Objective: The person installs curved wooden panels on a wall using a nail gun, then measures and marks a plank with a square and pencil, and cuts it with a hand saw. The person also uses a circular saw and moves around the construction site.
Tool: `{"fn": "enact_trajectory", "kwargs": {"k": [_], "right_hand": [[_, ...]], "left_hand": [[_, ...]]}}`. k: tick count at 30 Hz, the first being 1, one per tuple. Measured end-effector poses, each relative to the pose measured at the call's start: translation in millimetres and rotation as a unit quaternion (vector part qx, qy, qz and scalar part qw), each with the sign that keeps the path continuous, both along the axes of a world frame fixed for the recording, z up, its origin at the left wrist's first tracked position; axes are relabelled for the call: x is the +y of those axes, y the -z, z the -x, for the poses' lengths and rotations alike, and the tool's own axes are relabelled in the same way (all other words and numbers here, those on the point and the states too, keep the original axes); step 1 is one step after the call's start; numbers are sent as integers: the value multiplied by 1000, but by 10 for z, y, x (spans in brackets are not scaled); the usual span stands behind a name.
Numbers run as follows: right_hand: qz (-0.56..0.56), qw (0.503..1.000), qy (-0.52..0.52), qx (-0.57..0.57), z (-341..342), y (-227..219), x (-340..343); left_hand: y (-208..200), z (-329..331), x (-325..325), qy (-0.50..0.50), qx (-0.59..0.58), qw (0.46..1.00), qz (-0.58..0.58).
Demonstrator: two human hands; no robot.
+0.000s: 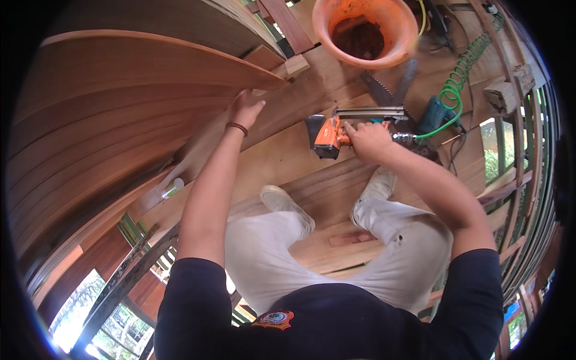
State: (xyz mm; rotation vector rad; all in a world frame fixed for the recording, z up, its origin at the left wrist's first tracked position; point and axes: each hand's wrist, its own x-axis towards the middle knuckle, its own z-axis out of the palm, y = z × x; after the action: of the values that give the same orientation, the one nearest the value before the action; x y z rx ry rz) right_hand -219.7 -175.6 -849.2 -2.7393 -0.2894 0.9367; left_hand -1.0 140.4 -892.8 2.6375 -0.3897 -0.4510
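Note:
My left hand (244, 112), a beaded bracelet at its wrist, rests against the near end of a large curved wooden panel (150, 66). Its thumb stands apart and its fingers reach along the wood, their tips partly hidden. In my right hand (370, 141) is an orange and black nail gun (327, 139), gripped by its handle and lying on its side in the air above the planks. A long metal magazine (369, 111) runs along its far side. From the handle's end a green coiled air hose (454, 99) leads off to the far right.
An orange bucket (321, 33) with brown material inside stands at the far middle. Nearer lie a handsaw (377, 90) and a teal power tool (433, 114) with a black cord. Slatted wooden rails (519, 174) rise on the right. My shoes (279, 198) stand on wooden planks.

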Motion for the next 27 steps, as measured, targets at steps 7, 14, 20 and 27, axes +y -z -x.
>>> {"fn": "enact_trajectory", "kwargs": {"k": [7, 14, 20, 27], "right_hand": [[-26, 995, 46, -83, -215, 962, -162], [-30, 991, 49, -123, -210, 1185, -153], [-20, 996, 33, -74, -210, 1297, -165], [-49, 997, 54, -38, -272, 1293, -176]], "left_hand": [[799, -258, -128, 2, -56, 998, -31], [845, -230, -177, 40, -122, 991, -39], [786, -226, -151, 62, -139, 988, 15], [738, -255, -97, 89, -147, 985, 3]]}}
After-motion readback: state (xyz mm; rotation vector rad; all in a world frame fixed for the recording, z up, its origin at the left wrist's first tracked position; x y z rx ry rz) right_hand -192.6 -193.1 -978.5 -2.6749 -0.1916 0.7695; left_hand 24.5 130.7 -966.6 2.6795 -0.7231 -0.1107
